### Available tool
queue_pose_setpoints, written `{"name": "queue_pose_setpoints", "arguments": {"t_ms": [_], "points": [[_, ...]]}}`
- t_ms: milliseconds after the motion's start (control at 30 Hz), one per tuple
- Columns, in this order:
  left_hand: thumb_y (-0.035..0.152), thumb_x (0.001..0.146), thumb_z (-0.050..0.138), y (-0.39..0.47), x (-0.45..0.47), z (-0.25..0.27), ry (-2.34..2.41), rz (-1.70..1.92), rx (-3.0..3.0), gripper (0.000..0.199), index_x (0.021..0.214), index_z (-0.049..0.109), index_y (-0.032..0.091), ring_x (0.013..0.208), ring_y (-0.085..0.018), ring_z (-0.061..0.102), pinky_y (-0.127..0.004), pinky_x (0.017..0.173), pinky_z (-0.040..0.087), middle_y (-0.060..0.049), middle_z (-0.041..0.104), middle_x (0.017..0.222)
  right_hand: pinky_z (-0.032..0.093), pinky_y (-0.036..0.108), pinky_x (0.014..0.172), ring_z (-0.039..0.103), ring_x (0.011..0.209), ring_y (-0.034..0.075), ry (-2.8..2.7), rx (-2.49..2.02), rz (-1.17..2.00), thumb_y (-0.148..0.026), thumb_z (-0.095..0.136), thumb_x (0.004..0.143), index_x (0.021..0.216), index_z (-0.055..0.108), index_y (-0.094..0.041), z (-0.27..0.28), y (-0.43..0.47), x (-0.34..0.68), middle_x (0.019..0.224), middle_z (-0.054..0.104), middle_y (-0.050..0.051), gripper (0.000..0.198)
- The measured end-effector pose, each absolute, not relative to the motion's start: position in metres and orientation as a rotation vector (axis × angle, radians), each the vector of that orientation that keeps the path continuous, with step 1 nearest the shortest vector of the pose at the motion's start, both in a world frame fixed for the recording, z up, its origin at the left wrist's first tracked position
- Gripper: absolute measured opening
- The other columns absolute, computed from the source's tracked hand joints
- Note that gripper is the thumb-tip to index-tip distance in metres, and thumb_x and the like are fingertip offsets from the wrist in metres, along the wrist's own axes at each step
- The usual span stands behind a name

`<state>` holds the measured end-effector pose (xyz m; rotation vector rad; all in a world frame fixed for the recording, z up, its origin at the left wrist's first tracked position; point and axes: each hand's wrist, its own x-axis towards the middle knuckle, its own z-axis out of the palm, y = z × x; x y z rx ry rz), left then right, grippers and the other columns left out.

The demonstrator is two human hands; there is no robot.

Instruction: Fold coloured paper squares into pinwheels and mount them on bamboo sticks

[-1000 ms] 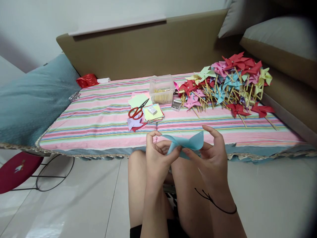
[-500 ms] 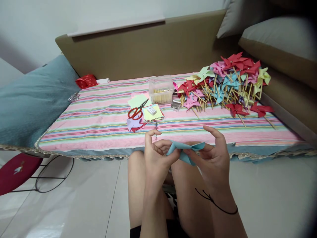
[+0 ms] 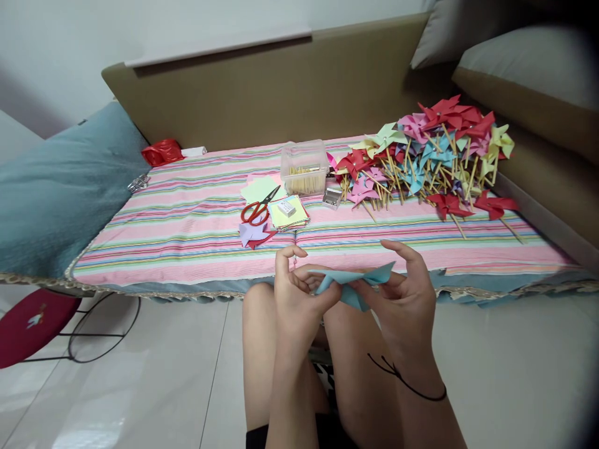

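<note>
Between both hands, above my knees, is a blue paper pinwheel (image 3: 354, 298) with folded blades. My left hand (image 3: 299, 293) pinches its left side between thumb and fingers, with the index finger raised. On the right side my right hand (image 3: 406, 299) grips it with thumb and fingers, its index finger also lifted and curved. The pinwheel's underside and some fingertips are hidden. Beyond the hands lie red-handled scissors (image 3: 257, 211), a stack of coloured paper (image 3: 296, 218) with a small white box (image 3: 286, 208) on it, and a purple paper piece (image 3: 253, 234).
A clear plastic box (image 3: 304, 168) of sticks stands on the striped cloth (image 3: 187, 212), beside a small clear case (image 3: 332, 198). Finished pinwheels (image 3: 421, 156) pile up at right. A red plastic bag (image 3: 163, 153) lies at back left; a red stool (image 3: 37, 324) stands at lower left.
The blue pinwheel's right blade has opened out and now points up and to the right. Both hands keep their pinch, with only slight finger movement.
</note>
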<state>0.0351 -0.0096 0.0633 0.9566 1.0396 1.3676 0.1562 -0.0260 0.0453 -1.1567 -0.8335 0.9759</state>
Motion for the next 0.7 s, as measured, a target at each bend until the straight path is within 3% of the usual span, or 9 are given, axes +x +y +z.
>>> {"name": "queue_pose_setpoints", "arguments": {"t_ms": [233, 700], "points": [[0.013, 0.065, 0.075, -0.006, 0.036, 0.057, 1.070, 1.341, 0.913, 0.056, 0.099, 0.032, 0.026, 0.059, -0.010, 0.063, -0.020, 0.059, 0.048, 0.008, 0.066, 0.065, 0.058, 0.039, 0.072, 0.072, 0.078, 0.023, -0.807, -1.115, 1.175, -0.027, 0.085, 0.061, 0.139, 0.034, -0.029, 0.046, -0.022, 0.159, 0.082, 0.075, 0.002, 0.093], [0.021, 0.072, 0.075, 0.004, 0.030, 0.046, 1.007, 1.244, 0.919, 0.050, 0.105, 0.038, 0.025, 0.068, -0.011, 0.063, -0.022, 0.065, 0.048, 0.004, 0.067, 0.075, 0.055, 0.031, 0.067, 0.070, 0.075, 0.020, -0.704, -1.106, 1.287, -0.034, 0.087, 0.059, 0.131, 0.038, -0.027, 0.027, -0.005, 0.157, 0.083, 0.076, 0.002, 0.087]]}}
